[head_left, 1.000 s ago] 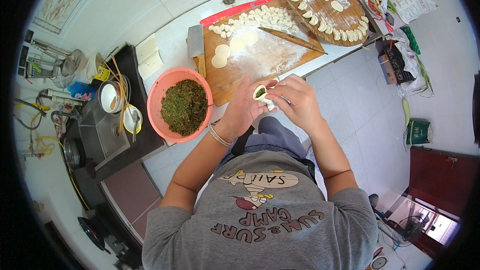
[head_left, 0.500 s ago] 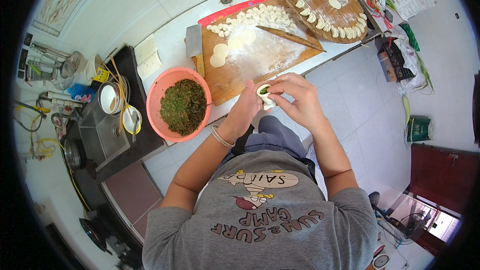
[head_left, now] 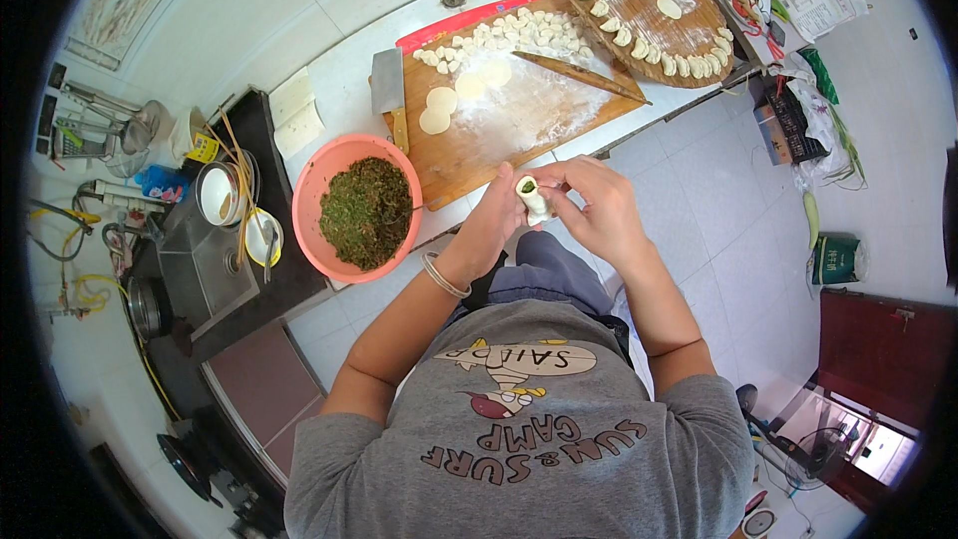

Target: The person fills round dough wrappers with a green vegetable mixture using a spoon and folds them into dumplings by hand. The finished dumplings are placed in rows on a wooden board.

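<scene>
A partly sealed dumpling is held between my two hands, just off the counter's front edge. Green filling shows through the gap at its upper end. My left hand supports it from the left side. The fingers and thumb of my right hand pinch its wrapper edge. Beyond them lies a floured wooden board with round wrappers, many small dough pieces and a rolling pin. Left of the board stands a pink basin of chopped green filling.
A cleaver rests on the board's left edge. At the far right, a round wooden board carries finished dumplings and two wrappers. The sink, with bowls and chopsticks, is at the left. Bags stand at the right.
The opening of the dumpling has narrowed as my right fingers pinch along its edge. Both hands have shifted only slightly; the things on the counter stay put.
</scene>
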Available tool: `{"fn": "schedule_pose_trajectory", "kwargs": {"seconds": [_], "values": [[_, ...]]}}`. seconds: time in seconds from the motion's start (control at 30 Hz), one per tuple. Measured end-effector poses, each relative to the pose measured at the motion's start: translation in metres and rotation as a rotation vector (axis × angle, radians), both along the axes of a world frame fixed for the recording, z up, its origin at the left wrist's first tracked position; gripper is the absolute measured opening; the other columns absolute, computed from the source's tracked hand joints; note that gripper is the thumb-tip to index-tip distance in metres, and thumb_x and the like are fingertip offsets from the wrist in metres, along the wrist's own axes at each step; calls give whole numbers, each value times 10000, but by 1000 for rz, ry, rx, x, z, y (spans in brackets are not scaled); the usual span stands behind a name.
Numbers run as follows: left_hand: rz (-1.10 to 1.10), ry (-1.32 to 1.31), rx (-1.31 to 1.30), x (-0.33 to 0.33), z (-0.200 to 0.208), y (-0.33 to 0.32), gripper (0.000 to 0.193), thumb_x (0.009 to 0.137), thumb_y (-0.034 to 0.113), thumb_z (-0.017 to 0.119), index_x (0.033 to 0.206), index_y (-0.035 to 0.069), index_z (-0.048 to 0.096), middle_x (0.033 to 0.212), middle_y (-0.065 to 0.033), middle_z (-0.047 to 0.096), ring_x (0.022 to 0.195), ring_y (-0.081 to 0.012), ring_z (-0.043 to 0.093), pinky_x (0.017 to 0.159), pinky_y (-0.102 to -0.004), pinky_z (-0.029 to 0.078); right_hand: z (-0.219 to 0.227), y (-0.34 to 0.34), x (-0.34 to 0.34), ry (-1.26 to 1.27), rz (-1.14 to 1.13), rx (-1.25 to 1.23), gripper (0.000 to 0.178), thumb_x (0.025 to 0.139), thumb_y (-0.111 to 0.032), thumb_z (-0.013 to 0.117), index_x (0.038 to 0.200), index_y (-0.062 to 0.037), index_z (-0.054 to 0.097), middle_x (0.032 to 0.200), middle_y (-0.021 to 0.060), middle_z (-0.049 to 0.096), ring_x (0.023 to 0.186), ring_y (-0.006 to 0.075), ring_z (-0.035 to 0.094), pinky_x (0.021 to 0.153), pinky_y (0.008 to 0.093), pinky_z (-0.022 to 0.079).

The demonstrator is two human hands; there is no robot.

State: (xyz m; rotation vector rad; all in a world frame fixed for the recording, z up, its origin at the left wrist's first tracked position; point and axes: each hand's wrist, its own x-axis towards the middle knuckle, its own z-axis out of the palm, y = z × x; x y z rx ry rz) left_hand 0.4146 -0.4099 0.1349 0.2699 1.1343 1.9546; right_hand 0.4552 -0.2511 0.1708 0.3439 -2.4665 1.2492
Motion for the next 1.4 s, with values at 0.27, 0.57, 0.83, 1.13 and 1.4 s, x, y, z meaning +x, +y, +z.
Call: {"fn": "schedule_pose_trajectory", "kwargs": {"seconds": [0.27, 0.57, 0.83, 1.13, 1.4], "values": [[-20, 82, -52, 0, 1, 0, 653, 967, 553, 161, 1251, 55, 475, 1153, -40, 552, 988, -123, 508, 802, -291, 401, 5, -3, 1, -88, -20, -63, 168, 758, -34, 661, 925, -21, 652, 781, 119, 639, 708, 278, 611, 634, 338, 489], [-32, 76, -118, -4, -13, -3, 678, 963, 566, 152, 1236, 47, 493, 1082, -22, 574, 963, -115, 509, 790, -279, 400, 0, 5, -9, -8, 80, 88, 172, 723, -25, 672, 895, -26, 664, 751, 96, 597, 712, 258, 575, 637, 332, 471], [-73, -30, -54, -10, 5, -4, 697, 962, 564, 108, 1196, 41, 506, 1024, -38, 573, 886, -125, 513, 743, -275, 411, -5, 8, -16, 158, 130, 125, 179, 676, -17, 681, 850, -36, 648, 791, 79, 573, 743, 255, 558, 650, 338, 469], [-156, 15, -23, -14, -2, -7, 741, 943, 600, 80, 1184, 35, 495, 1010, -50, 569, 887, -139, 509, 723, -281, 406, 4, 11, -23, 130, 231, 199, 129, 708, -52, 672, 831, -48, 632, 769, 70, 544, 740, 259, 551, 640, 351, 466], [-133, -73, -41, -15, 5, -7, 790, 930, 625, 75, 1197, 5, 485, 1038, -101, 599, 933, -183, 563, 741, -294, 416, 10, 10, -31, 304, 262, 306, 140, 660, -78, 662, 784, -64, 599, 781, 62, 541, 743, 246, 552, 626, 346, 460]]}}
